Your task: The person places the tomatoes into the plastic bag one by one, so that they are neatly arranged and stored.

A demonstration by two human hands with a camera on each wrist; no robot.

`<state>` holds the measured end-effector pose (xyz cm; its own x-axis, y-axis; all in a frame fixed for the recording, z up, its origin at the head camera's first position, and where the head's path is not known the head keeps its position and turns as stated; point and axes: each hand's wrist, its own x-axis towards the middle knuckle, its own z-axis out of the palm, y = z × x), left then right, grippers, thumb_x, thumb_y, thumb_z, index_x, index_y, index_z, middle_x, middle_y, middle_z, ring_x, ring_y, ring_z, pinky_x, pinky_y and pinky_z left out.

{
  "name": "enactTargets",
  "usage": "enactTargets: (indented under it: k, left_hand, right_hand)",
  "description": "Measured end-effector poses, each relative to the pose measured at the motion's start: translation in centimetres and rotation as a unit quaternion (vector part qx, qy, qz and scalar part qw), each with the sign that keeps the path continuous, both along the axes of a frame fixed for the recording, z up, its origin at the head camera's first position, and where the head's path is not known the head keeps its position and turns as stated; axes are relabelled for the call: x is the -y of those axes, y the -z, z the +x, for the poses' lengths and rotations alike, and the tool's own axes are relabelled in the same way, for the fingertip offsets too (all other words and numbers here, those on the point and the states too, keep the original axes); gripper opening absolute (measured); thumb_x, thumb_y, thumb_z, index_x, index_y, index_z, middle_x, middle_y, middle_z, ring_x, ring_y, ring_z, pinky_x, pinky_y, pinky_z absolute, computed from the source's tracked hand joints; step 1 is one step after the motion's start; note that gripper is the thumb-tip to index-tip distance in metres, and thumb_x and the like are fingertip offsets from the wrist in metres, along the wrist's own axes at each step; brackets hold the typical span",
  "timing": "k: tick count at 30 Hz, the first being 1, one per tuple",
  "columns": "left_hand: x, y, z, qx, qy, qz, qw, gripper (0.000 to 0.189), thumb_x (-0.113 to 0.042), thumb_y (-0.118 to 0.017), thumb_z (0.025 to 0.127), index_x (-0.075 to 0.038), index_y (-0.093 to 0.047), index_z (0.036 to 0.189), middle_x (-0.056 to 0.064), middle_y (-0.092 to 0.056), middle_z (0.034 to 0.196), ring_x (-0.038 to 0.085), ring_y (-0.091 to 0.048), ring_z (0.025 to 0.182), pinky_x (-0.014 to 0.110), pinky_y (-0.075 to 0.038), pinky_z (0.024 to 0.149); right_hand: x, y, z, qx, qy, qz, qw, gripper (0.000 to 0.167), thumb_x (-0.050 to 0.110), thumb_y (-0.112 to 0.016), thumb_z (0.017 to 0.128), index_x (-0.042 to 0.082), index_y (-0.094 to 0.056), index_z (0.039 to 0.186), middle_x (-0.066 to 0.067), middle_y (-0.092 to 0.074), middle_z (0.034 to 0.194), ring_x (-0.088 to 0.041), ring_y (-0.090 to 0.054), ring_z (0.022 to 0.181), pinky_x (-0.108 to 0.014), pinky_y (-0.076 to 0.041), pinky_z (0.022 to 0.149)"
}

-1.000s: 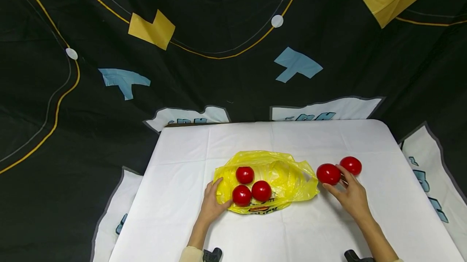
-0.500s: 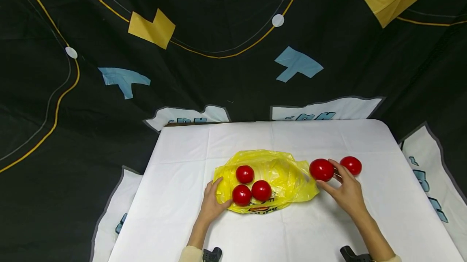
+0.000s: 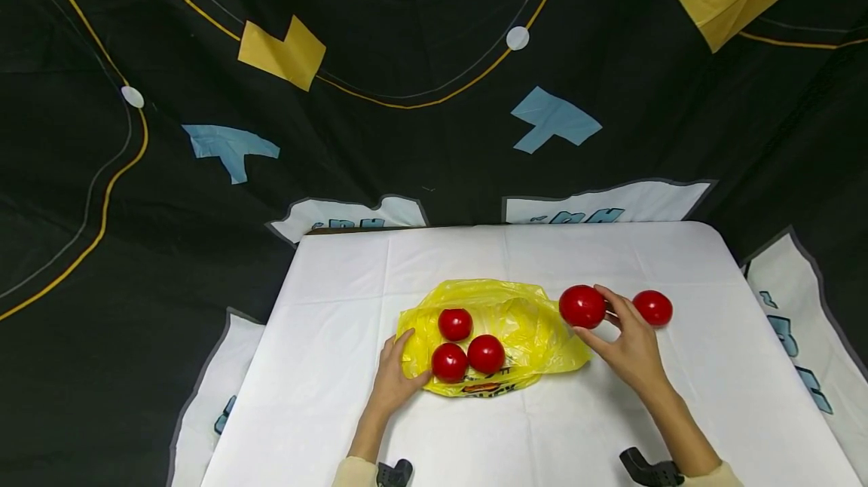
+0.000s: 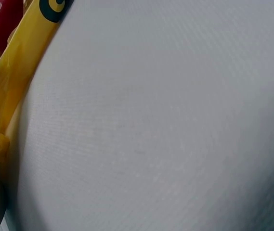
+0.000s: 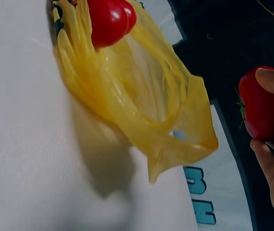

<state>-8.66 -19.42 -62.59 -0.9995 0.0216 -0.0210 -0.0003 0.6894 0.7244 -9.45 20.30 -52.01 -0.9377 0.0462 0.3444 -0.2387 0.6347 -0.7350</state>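
A yellow plastic bag lies spread open on the table, with three red tomatoes grouped in its left part. At the bag's left edge, my left hand grips the plastic between thumb and fingers; the left wrist view catches only part of this. Another tomato is pinched by its side in my right hand, overlapping the bag's right end in the head view. Its green calyx shows in the right wrist view, where the tomato is raised. One more tomato rests on the cloth just beyond the right hand.
White cloth covers the table. Behind it hangs a dark curtain printed with yellow and blue shapes. Dark wrist straps sit on both forearms.
My right hand has carried its tomato leftward and slightly up, from beside the other loose tomato to over the bag's right end. The left hand and the three tomatoes have stayed put.
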Motion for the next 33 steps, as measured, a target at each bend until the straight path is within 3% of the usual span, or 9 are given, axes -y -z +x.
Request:
enactTargets:
  k: [10, 14, 18, 33]
  left_hand:
    - [-0.1, -0.2, 0.0, 0.004, 0.0, -0.001, 1.0, 0.084, -0.031, -0.08, 0.071, -0.019, -0.038, 0.143, 0.013, -0.035, 0.139, 0.033, -0.037, 0.128, 0.053, -0.035, 0.103]
    - [-0.1, -0.3, 0.0, -0.008, 0.007, 0.002, 0.9999, 0.085, -0.031, -0.08, 0.071, -0.017, -0.038, 0.143, 0.014, -0.035, 0.137, 0.034, -0.037, 0.128, 0.053, -0.034, 0.103]
    - [0.0, -0.4, 0.1, -0.016, 0.012, 0.003, 0.9998, 0.085, -0.031, -0.08, 0.071, -0.016, -0.038, 0.143, 0.015, -0.036, 0.137, 0.036, -0.035, 0.128, 0.054, -0.033, 0.103]
    - [0.1, -0.2, 0.1, -0.025, 0.012, 0.008, 0.9996, 0.084, -0.033, -0.08, 0.071, -0.017, -0.039, 0.142, 0.015, -0.036, 0.137, 0.037, -0.036, 0.127, 0.057, -0.034, 0.101]
  right_hand:
    - [1.8, -0.3, -0.3, -0.003, -0.029, -0.009, 0.9995, 0.078, 0.019, -0.087, 0.068, 0.007, -0.049, 0.135, -0.012, -0.056, 0.125, -0.027, -0.057, 0.107, -0.003, -0.037, 0.086]
    - [2.6, -0.3, -0.3, 0.002, -0.044, -0.015, 0.9989, 0.078, 0.017, -0.086, 0.068, 0.007, -0.049, 0.135, -0.012, -0.055, 0.126, -0.027, -0.057, 0.108, -0.024, -0.048, 0.087]
    - [3.4, -0.1, -0.4, 0.004, -0.06, -0.016, 0.998, 0.078, 0.016, -0.086, 0.068, 0.008, -0.048, 0.135, -0.012, -0.054, 0.126, -0.029, -0.057, 0.108, -0.041, -0.05, 0.085]
    - [6.3, 2.3, -1.2, 0.058, -0.096, -0.017, 0.9935, 0.075, 0.021, -0.086, 0.069, 0.007, -0.049, 0.133, -0.012, -0.056, 0.12, -0.028, -0.059, 0.102, -0.04, -0.052, 0.084]
